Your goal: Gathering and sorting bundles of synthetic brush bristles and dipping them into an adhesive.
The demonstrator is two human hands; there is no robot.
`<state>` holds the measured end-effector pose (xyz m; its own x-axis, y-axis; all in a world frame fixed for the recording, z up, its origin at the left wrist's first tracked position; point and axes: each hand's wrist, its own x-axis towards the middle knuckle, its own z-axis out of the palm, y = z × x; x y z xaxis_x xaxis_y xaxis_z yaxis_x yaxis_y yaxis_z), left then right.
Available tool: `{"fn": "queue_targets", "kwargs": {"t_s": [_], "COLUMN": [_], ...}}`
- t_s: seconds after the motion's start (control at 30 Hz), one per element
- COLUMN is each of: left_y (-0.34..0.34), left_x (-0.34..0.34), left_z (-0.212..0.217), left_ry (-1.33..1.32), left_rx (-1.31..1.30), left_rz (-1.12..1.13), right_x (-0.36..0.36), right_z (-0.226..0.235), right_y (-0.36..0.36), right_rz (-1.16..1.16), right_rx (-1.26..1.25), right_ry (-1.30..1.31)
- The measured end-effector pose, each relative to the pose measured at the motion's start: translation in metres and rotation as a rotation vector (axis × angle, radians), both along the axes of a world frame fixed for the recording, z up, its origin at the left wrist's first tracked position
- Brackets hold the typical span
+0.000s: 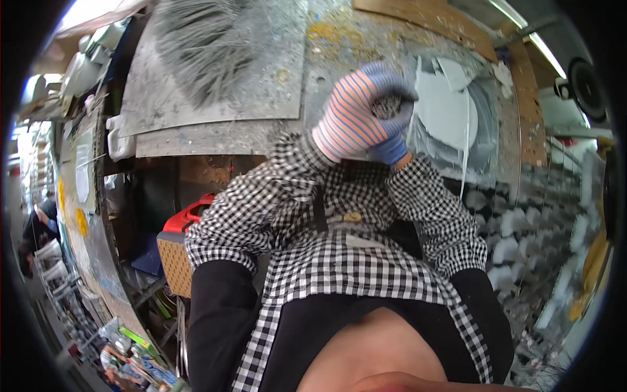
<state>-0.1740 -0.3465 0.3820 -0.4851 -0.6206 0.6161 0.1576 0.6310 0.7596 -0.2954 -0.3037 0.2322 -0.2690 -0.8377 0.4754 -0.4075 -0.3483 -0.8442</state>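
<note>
One gloved hand, the left hand (353, 114), is curled closed around what looks like a bundle of grey strands (386, 106), its speckled round end showing inside the ring of fingers. Below it the right hand (392, 150) is mostly hidden, so I cannot tell whether it grips the bundle too. Both are close to the front edge of the table (222, 140), right of its middle; whether they touch the surface is unclear. If the ring of fingers loosens, strands could slide out and scatter, perhaps over the front edge. A swing to the right could knock the white plate (428, 104) or the thin white stick (466, 124), whose near end sticks out past that edge and could tip down. A careless sweep left could drag the loose pile of grey strands (202, 49) toward the front edge of its board (277, 98). Room for moving seems best straight back, over the yellow stains (333, 29) toward the far edge; the wooden strip (434, 23) bounds the far right corner.
</note>
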Motion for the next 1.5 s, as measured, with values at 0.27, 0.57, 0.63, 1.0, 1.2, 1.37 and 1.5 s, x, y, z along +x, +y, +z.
{"fn": "queue_targets", "kwargs": {"t_s": [0.27, 0.57, 0.63, 1.0, 1.2, 1.37, 1.5], "left_y": [-0.009, -0.018, -0.018, -0.003, 0.007, 0.018, 0.002], "left_x": [0.004, -0.013, -0.017, -0.073, -0.17, -0.193, -0.186], "left_z": [0.043, 0.039, 0.057, 0.063, 0.073, 0.103, 0.078], "left_ry": [-0.365, -0.983, -0.88, -0.802, -0.761, -1.116, -0.879], "left_rx": [-0.349, -0.695, -0.717, -0.757, -0.862, -0.936, -0.979], "left_rz": [-0.083, -0.293, -0.358, -0.42, -0.591, -0.495, -0.537], "right_x": [0.017, 0.0, -0.006, -0.049, -0.209, -0.213, -0.199], "right_z": [0.043, 0.073, 0.048, 0.041, 0.018, 0.016, 0.014], "right_y": [0.024, 0.032, 0.025, 0.058, 0.092, 0.09, 0.081], "right_rz": [0.263, 0.403, 0.34, 0.105, 0.186, 0.171, -0.023], "right_rx": [0.356, 0.599, 0.633, 0.099, 0.31, 0.431, 0.262], "right_ry": [-0.614, -0.034, 0.128, 0.469, 0.929, 1.126, 1.319]}}
